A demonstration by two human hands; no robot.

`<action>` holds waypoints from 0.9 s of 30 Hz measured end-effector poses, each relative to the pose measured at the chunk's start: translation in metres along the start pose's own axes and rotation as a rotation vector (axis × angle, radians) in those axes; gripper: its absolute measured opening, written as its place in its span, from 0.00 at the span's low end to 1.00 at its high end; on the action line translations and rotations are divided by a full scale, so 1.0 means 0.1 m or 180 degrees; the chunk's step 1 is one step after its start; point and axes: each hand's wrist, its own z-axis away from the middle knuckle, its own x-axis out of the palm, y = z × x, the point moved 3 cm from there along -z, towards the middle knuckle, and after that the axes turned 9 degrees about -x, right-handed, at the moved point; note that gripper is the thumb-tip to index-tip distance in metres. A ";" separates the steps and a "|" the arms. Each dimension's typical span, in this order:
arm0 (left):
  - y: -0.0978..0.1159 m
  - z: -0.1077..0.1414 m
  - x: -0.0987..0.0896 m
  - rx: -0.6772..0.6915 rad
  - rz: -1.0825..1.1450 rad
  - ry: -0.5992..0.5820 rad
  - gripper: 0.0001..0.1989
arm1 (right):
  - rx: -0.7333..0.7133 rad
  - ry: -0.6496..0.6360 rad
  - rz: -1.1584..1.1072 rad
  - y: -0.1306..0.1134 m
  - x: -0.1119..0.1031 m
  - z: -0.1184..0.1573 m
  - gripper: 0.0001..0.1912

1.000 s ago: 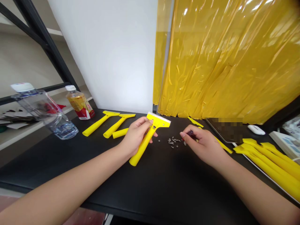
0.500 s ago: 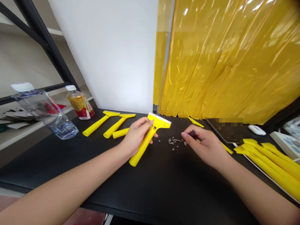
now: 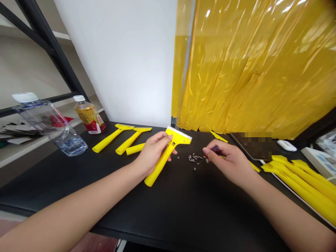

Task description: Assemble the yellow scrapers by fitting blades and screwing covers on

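My left hand (image 3: pixel 156 148) is closed around a yellow scraper (image 3: pixel 160 163), its thumb pressed on the wide head. The scraper's blade edge points away from me and its round handle slants down toward me. My right hand (image 3: pixel 227 157) is closed on a small screwdriver (image 3: pixel 215 149) with a dark reddish handle, mostly hidden by the fingers. Its thin shaft slants down left to a small screw (image 3: pixel 194 169) at the tip; whether they touch is hard to tell. Several loose screws and nuts (image 3: pixel 193 158) lie between the hands on the black table (image 3: pixel 168 217).
Left of my left hand lie more yellow scrapers (image 3: pixel 107 140). Two bottles, one clear (image 3: pixel 68 136) and one with a yellow-red label (image 3: pixel 90 117), stand at the left. On the right are yellow handles (image 3: pixel 307 185), a dark tablet (image 3: pixel 249 145) and a white case (image 3: pixel 287 145).
The screwdriver's thin shaft now shows against the table, reaching a screw at the pile's near edge. That screw sits slightly nearer to me. My left hand and the scraper have stayed still.
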 end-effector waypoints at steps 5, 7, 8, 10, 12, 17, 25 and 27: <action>0.00 0.00 0.00 0.0024 -0.0036 -0.0006 0.12 | -0.0017 -0.0069 0.0064 -0.03 0.00 0.00 0.18; 0.00 0.00 0.00 0.0007 -0.0029 -0.0010 0.11 | -0.0091 -0.0100 0.0131 -0.05 0.00 0.00 0.17; 0.00 0.00 0.00 -0.0003 -0.0025 -0.0010 0.11 | -0.0133 -0.0119 0.0169 -0.06 0.00 0.00 0.17; 0.01 0.00 0.00 -0.0013 -0.0019 -0.0007 0.11 | -0.0210 -0.0158 0.0263 -0.08 0.01 0.01 0.17; 0.01 0.01 0.01 -0.0026 -0.0034 -0.0026 0.11 | -0.0276 -0.0196 0.0343 -0.11 0.00 0.01 0.16; -0.03 0.04 0.06 -0.0222 -0.0210 -0.0256 0.12 | -0.0552 0.0367 0.0208 -0.23 -0.11 0.09 0.11; -0.08 0.17 0.22 -0.0631 -0.0381 -0.0625 0.13 | -0.1284 0.1094 -0.0109 -0.38 -0.09 0.22 0.04; -0.08 0.20 0.23 -0.0673 -0.0377 -0.0643 0.12 | -0.1336 0.1035 -0.0073 -0.35 -0.06 0.21 0.05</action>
